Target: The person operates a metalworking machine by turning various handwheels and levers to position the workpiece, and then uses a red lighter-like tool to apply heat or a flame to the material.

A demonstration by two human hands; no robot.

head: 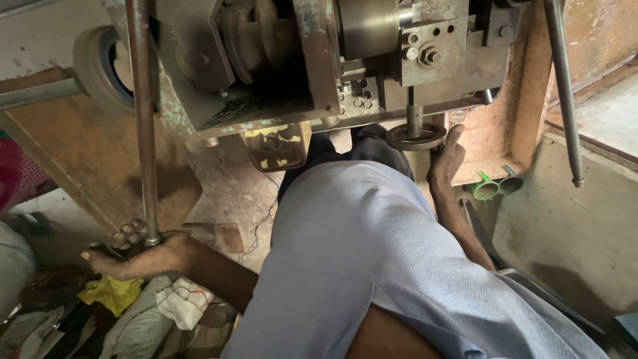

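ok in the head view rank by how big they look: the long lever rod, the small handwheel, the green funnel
1. long lever rod
2. small handwheel
3. green funnel
The funnel is partly hidden behind the right forearm, so its rank is less sure.

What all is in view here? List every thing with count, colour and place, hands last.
machine: one, grey-brown metal, across the top
handwheel: one, dark metal, under the machine, centre right
long rod: one, rusty grey, upright at left, its lower end in the left hand
second rod: one, grey, slanting down at upper right
yellow-patched plate: one, below the machine, centre
funnel: one, green, on a ledge at right
yellow cloth: one, lower left
white cloth: one, lower left, beside the yellow one
shirt: one, pale blue, centre and bottom
left hand: closed around the long rod's lower end
right hand: touching the handwheel's rim
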